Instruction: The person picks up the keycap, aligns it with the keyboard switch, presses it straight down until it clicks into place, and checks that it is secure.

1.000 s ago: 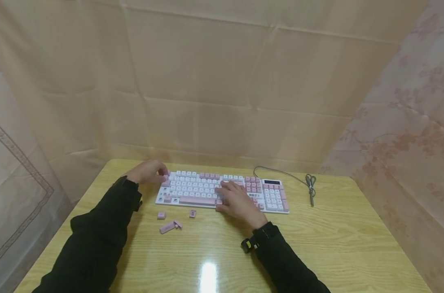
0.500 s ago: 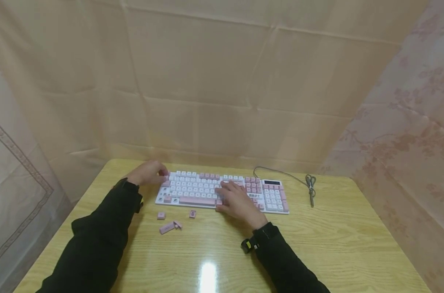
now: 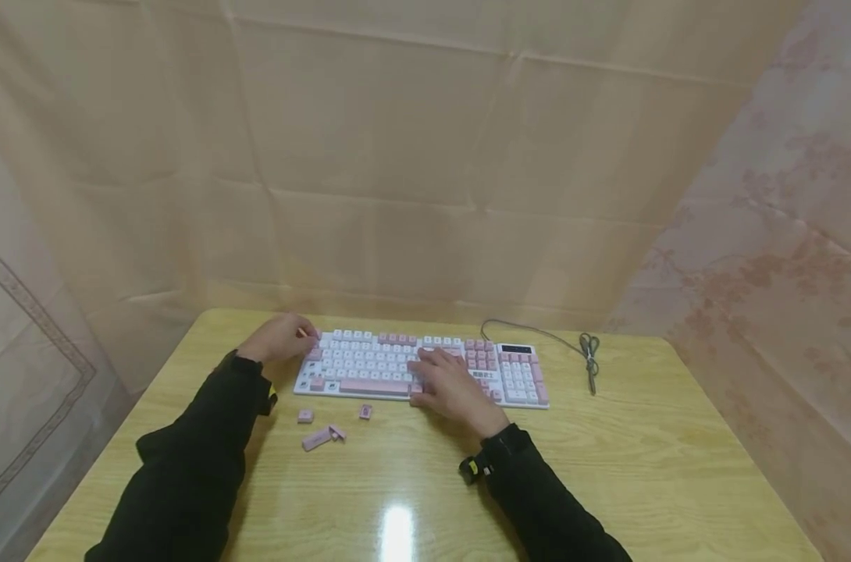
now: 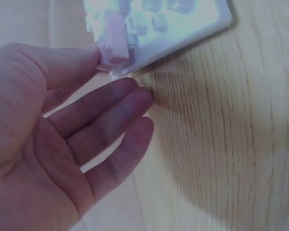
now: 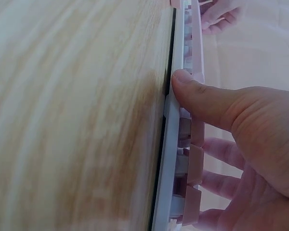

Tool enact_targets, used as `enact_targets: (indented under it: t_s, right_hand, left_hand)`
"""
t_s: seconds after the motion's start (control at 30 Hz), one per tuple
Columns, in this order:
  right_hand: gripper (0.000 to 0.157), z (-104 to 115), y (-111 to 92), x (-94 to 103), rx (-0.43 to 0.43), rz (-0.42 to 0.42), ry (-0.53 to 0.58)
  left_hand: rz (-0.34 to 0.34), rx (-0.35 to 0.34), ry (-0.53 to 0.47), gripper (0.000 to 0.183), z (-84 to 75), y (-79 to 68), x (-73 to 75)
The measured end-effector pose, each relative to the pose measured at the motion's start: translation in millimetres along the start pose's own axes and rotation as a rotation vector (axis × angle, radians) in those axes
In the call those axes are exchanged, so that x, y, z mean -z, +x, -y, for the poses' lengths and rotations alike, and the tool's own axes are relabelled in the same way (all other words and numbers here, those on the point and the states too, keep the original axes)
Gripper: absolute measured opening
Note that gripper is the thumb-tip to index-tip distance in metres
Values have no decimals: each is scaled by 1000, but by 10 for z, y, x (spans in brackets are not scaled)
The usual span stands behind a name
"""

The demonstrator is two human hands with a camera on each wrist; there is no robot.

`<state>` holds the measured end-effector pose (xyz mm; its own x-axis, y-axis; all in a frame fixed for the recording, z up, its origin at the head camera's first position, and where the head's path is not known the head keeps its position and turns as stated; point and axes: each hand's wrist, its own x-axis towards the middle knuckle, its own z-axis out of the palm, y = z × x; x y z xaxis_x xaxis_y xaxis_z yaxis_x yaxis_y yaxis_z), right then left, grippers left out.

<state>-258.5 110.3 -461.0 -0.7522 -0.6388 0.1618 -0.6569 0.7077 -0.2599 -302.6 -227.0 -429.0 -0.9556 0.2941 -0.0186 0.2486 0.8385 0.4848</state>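
Note:
A white-and-pink keyboard (image 3: 376, 386) lies across the table. At its far left corner my left hand (image 3: 278, 338) pinches a pink keycap (image 4: 104, 61), the thumb tip against its side in the left wrist view; the index finger is mostly hidden behind the thumb. The other fingers of that hand reach past the keyboard's corner, loosely bent. My right hand (image 3: 453, 386) rests on the keyboard right of its middle, fingers spread over the keys. In the right wrist view its thumb (image 5: 202, 98) presses the front edge. Switches stand bare at the keyboard's left side.
In front of the keyboard lie a square pink keycap (image 3: 304, 416), an overturned keycap (image 3: 365, 411), and a long pink keycap (image 3: 316, 439) touching a smaller piece (image 3: 337, 432). A bundled grey cable (image 3: 590, 361) lies to the right. Curtains (image 3: 369, 156) hang behind the table.
The head view has shifted slightly, so everything sits a little further left. My left fingers have moved slightly at the corner keycap; my right hand stays in place on the keyboard.

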Motion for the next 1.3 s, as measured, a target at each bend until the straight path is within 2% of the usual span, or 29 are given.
enact_targets:
  t_s: [0.27,0.43,0.8,1.03,1.3]
  right_hand:
    - [60,-54,21,-9,8,-4,-14]
    - [60,-47,14,-1,0,-2,0]
    - [59,-50,-10,39,-13,3,-3]
    - [61,-51,-3,13,-18,12,3]
    - [59,-46,-17,6,-15,6,-19]
  left_hand:
    - [40,150,-122,23,-99,21,1]
    - [20,227,-148,27,-115,44,-30]
    - [-25,321,-269,35,-130,26,-88]
    - [-14,343,-306,33,-107,18,-89]
    - [2,388,-364,36,-47,56,-161]
